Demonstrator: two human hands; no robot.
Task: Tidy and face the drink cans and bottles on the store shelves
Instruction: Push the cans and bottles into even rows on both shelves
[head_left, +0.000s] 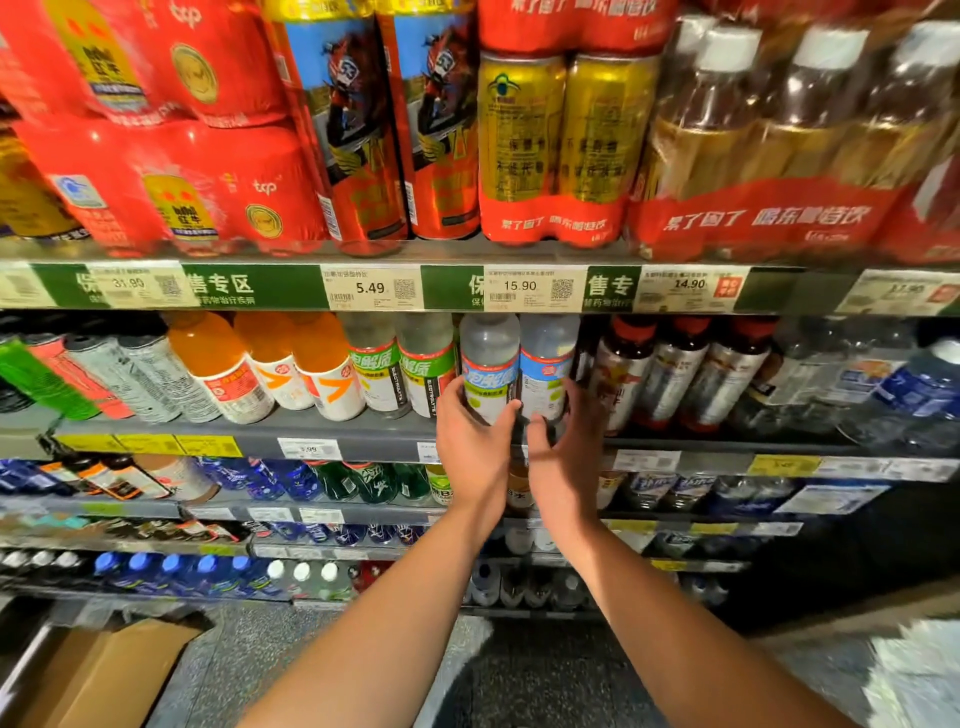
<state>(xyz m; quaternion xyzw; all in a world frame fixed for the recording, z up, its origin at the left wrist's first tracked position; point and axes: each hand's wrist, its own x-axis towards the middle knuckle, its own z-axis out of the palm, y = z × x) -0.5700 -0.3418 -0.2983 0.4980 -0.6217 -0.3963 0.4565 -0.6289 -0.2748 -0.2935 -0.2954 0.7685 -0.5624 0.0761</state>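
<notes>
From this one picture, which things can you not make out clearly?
- Head view: base of the blue-label bottle, hidden by the left hand.
- Whether the right hand grips the neighbouring bottle: fingers hidden.
- Lower price tags: too small and blurred.
- Cardboard box: cut off by the frame edge.

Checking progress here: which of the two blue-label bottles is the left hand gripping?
The left blue-label bottle, beside the green-label bottles; left hand wraps it.

Price tags on the upper shelf's edge strip (467, 288) read, left to right, 31.90 (128, 283), 5.49 (370, 288), 15.90 (519, 286) and 14.90 (689, 284). A red can pack (156, 187) at upper left bears "tcp", and a lower tag (308, 449) reads 3.99.
</notes>
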